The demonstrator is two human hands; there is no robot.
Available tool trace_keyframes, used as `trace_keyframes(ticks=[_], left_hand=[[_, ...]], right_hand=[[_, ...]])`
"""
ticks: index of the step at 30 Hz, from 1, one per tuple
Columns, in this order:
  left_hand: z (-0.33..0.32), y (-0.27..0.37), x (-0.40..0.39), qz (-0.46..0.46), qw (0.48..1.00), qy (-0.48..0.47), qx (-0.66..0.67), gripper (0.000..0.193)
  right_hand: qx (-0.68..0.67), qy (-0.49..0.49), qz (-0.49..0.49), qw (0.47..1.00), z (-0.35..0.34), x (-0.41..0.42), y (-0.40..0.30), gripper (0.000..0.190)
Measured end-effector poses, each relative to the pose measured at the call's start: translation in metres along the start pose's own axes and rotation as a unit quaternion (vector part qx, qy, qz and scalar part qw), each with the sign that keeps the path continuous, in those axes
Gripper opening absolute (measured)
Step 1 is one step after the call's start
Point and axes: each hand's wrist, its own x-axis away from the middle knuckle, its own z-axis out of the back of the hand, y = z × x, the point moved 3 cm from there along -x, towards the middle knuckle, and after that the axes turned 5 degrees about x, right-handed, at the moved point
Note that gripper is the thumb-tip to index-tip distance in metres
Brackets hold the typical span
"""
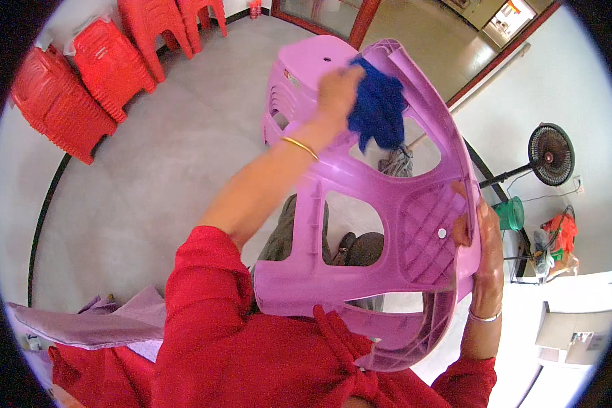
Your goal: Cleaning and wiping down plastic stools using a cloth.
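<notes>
A pink plastic stool (pixel 354 178) is held tilted in front of me, with its ribbed underside and leg openings facing the camera. My left hand (pixel 339 92), slightly blurred, holds a dark blue cloth (pixel 380 104) against the inner side of the stool's far end. At the right, my right hand (pixel 482 234) grips the stool's edge, with fingertips showing on the inside near a small round hole. Just beyond, a stack of pink plastic stools (pixel 313 56) stands on the floor, partly hidden by my left hand and the held stool.
Stacks of red plastic stools (pixel 112 64) line the wall at upper left. A black fan (pixel 551 155), a green bucket (pixel 511 213) and hung bags (pixel 558 237) are at the right. A grey mop head (pixel 397 162) shows through the stool. Purple fabric (pixel 97 324) lies at lower left.
</notes>
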Motion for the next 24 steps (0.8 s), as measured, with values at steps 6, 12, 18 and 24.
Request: trace_keyframes(ticks=[6,12,18,24], left_hand=[[0.090,0.105,-0.053,-0.020,0.965,0.051,0.255,0.031],[0.081,0.053,0.018,0.196,0.927,0.009,0.320,0.022],[-0.025,-0.005,0.084,0.376,0.830,-0.093,0.401,0.019],[-0.082,0.002,0.039,0.326,0.887,-0.081,0.316,0.022]], right_hand=[[0.006,0.001,0.000,1.000,0.004,-0.003,-0.001,0.060],[-0.002,0.004,-0.006,1.000,0.001,-0.021,0.008,0.054],[0.054,-0.046,-0.016,0.997,0.002,-0.032,0.004,0.057],[0.043,0.005,-0.018,0.999,0.015,-0.020,0.023,0.063]])
